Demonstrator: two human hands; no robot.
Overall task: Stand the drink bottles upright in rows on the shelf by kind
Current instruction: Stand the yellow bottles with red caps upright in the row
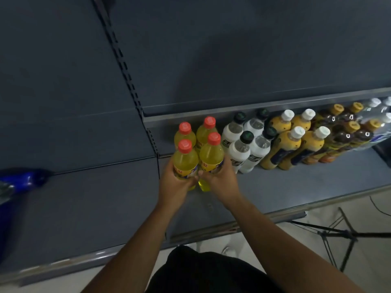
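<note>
Left hand (176, 183) is wrapped around the lower body of the front-left yellow bottle (184, 160). Right hand (219, 182) grasps the front-right yellow bottle (211, 158) in the same way. Both bottles are upright, red-capped and side by side at the left end of the shelf (296, 185). Whether their bases rest on the deck cannot be confirmed.

Directly behind them stand the rear yellow bottles (208, 132), also a pair. To the right, in two-deep rows by kind: white bottles (241, 151) with black caps, orange bottles (288, 144) with white caps, dark bottles (342, 136) with yellow caps, then clear bottles (380, 121) at the far edge.

Elsewhere, a blue object (23, 180) lies on the adjoining bay to the left, blurred. A tripod (349, 235) stands on the floor, lower right.
</note>
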